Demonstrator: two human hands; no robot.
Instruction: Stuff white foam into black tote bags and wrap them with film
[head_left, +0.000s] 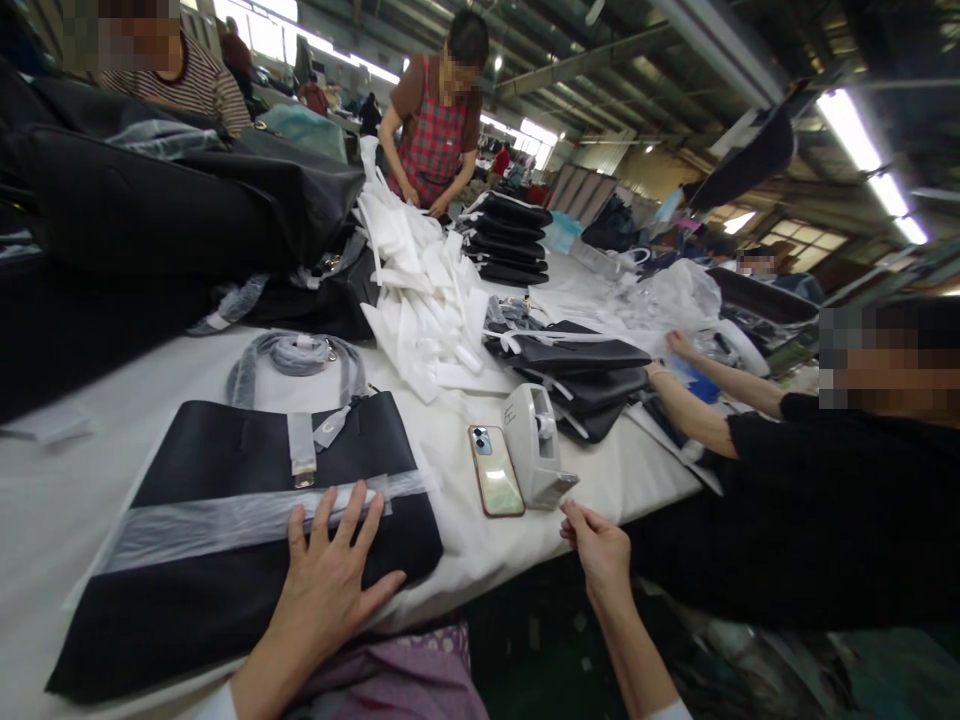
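Note:
A black handbag (pixel 217 450) lies flat on the white-covered table, with a translucent wrapping strip (pixel 217 525) across its front. My left hand (pixel 330 555) rests on the bag and the strip, fingers spread. The bag's handles (pixel 241 375) are wrapped in clear film, and a wrapped strap with a metal clasp (pixel 303 478) hangs down its front. Beside the front edge of a white tape dispenser (pixel 529 450), my right hand (pixel 600 545) has its thumb and finger pinched together; whatever is between them is too small to name. A phone (pixel 495 470) lies left of the dispenser.
White packing sheets (pixel 427 290) are heaped at the table's middle. Black bags are stacked behind them (pixel 502 235) and to the right (pixel 577 365). A large black bag (pixel 150 200) stands at left. One co-worker (pixel 825 480) reaches in from the right; another (pixel 435 120) stands behind the heap.

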